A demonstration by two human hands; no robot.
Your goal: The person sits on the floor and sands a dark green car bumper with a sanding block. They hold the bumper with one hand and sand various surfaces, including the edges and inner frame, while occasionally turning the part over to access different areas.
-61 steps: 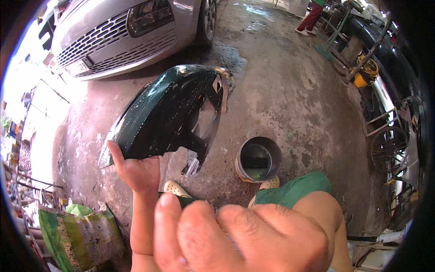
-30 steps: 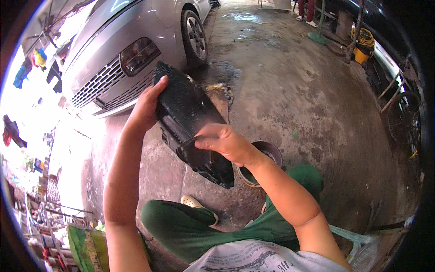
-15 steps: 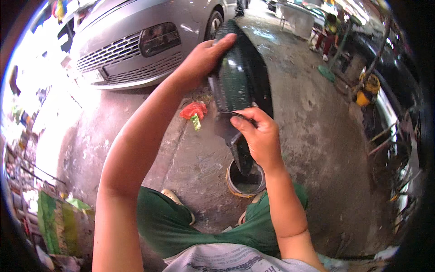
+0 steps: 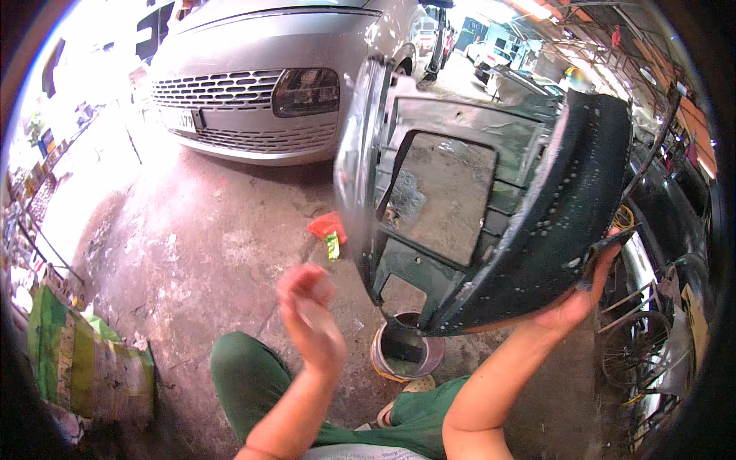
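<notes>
A dark plastic car body panel (image 4: 556, 218) is raised in front of me at the right, tilted. Its framed side with a large squarish opening faces me, and droplets dot its curved dark face. My right hand (image 4: 579, 303) grips the panel's lower right edge from below; a small dark flat piece (image 4: 607, 249) shows by its fingers, its kind unclear. Lower left of the panel, apart from it, my left hand (image 4: 310, 314) is raised and smeared by motion. Below the panel's lower tip stands a round bucket (image 4: 437, 356) with dark liquid and a dark block-like shape inside.
A silver car (image 4: 245, 92) stands ahead at the left. A red crumpled bag (image 4: 328, 225) lies on the concrete floor (image 4: 192, 253). At the left is a green and yellow sack (image 4: 92, 360); a bicycle wheel (image 4: 632, 349) and other car parts crowd the right side.
My left hand has let go of the panel's upper end and dropped down. The panel has turned to show its opening and shifted right, and my right hand now supports its right edge.
</notes>
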